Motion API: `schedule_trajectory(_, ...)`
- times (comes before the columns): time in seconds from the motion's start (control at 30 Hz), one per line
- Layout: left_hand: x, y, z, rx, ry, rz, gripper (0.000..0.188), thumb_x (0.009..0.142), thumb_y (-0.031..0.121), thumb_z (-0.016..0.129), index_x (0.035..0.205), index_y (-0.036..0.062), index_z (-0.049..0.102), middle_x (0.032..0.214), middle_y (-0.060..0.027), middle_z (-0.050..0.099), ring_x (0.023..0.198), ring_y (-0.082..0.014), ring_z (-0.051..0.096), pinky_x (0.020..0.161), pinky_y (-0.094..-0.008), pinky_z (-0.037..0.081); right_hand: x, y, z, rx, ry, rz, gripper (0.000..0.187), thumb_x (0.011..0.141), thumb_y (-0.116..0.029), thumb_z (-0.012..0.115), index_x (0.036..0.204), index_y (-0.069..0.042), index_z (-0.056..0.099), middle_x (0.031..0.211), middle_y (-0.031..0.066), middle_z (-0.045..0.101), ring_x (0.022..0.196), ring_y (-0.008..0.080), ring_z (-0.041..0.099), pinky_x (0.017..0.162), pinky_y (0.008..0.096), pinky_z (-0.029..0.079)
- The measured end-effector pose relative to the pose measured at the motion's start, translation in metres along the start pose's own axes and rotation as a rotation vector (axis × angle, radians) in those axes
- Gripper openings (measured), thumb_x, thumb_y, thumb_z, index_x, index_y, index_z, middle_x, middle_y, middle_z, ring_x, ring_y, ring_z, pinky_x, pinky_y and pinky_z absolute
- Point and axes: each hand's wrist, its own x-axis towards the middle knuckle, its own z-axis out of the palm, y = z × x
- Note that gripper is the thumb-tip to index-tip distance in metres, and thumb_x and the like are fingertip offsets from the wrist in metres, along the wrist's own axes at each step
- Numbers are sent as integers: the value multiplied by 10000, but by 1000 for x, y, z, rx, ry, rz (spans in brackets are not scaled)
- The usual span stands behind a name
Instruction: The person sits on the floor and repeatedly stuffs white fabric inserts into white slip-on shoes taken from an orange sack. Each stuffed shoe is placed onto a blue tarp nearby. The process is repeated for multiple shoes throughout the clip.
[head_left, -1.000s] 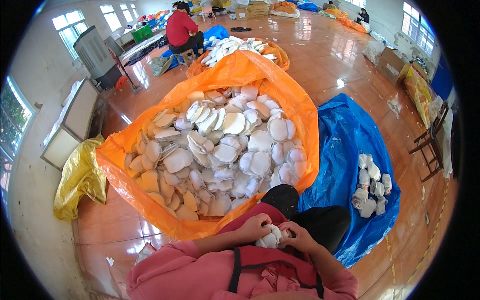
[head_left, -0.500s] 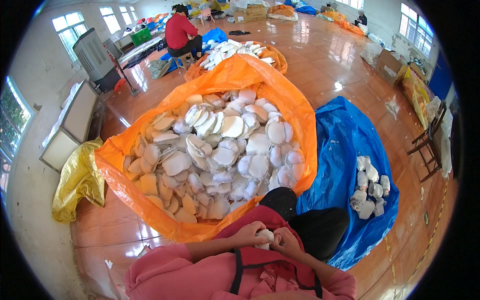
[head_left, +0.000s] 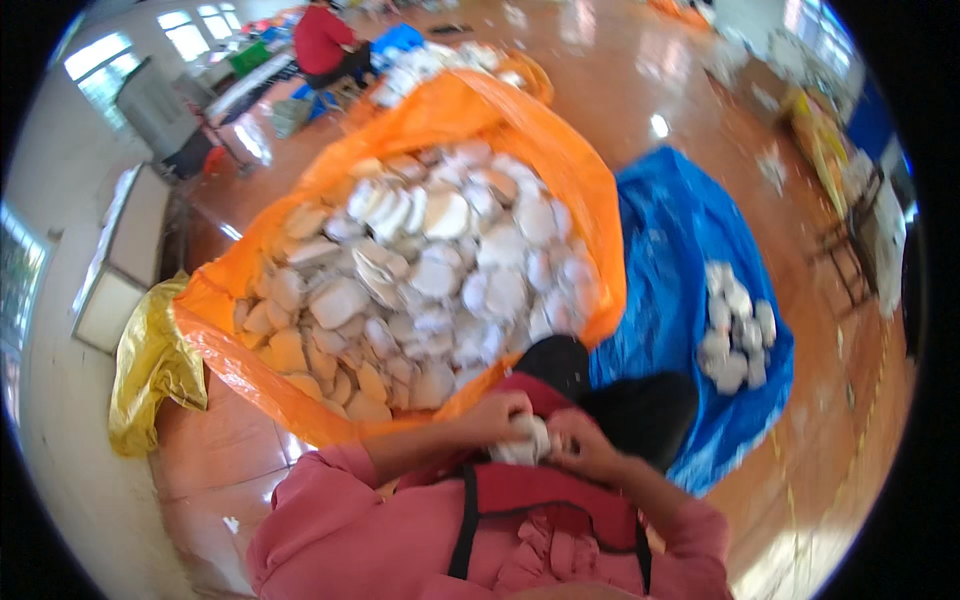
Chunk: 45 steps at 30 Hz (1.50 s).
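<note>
Both of my hands meet over my lap on one small white padded piece (head_left: 522,443). My left hand (head_left: 493,415) grips its left side and my right hand (head_left: 583,445) grips its right side. Pink sleeves and a red apron fill the lower edge. Just beyond my knees lies a big orange sheet (head_left: 560,170) heaped with several white and cream padded pieces (head_left: 420,280). To my right a blue sheet (head_left: 680,230) holds a smaller heap of white pieces (head_left: 735,330). The picture is blurred.
A crumpled yellow bag (head_left: 150,370) lies at the left by the wall. A person in a red top (head_left: 325,40) sits far off beside another orange heap (head_left: 450,60). The glossy brown floor (head_left: 620,60) runs around the sheets. A wooden chair (head_left: 850,250) stands at right.
My view has swung and tilted to the right and blurred. My hands stay together on the white piece and have turned it slightly in my lap.
</note>
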Motion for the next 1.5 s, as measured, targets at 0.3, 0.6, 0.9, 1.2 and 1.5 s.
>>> schedule_trajectory(0.3, 6, -1, 19, -694, -69, -60, 356, 804, 39, 750, 1093, 71, 544, 990, -2, 583, 930, -91, 558, 822, -272, 485, 1, -12, -20, 306, 219, -39, 419, 697, -49, 846, 1077, -65, 669, 1075, 77, 590, 1039, 228, 581, 920, 337, 456)
schedule_trajectory(0.6, 20, 39, -13, -131, -250, -326, 466, 739, 224, 825, 1081, 2, 599, 926, -49, 647, 845, -152, 610, 756, -308, 497, 14, -15, -24, -29, 119, -19, 401, 663, -138, 848, 1030, -134, 688, 1030, 74, 631, 984, 291, 600, 868, 374, 485)
schedule_trajectory(0.9, 19, 49, -8, 137, -357, -230, 416, 660, 276, 851, 837, 34, 562, 831, -118, 606, 777, -275, 601, 687, -362, 460, 12, -20, -9, 247, 112, 316, 317, 762, -179, 818, 1051, -117, 704, 960, 53, 688, 881, 162, 650, 795, 298, 511)
schedule_trajectory(1.2, -4, 8, 12, 163, -63, 369, 336, 752, 228, 805, 783, 61, 515, 770, -95, 519, 736, -295, 534, 639, -391, 424, 14, -4, 23, 795, 312, 655, 242, 862, -194, 756, 1050, -47, 719, 968, 14, 692, 897, 103, 623, 780, 274, 510)
schedule_trajectory(1.5, 7, 42, -6, 179, -55, -248, 389, 687, 301, 810, 824, 33, 563, 791, -142, 594, 756, -324, 589, 676, -421, 464, 42, -20, 7, 26, 289, 503, 341, 813, -382, 758, 1008, -103, 735, 894, 121, 719, 764, 275, 688, 707, 348, 534)
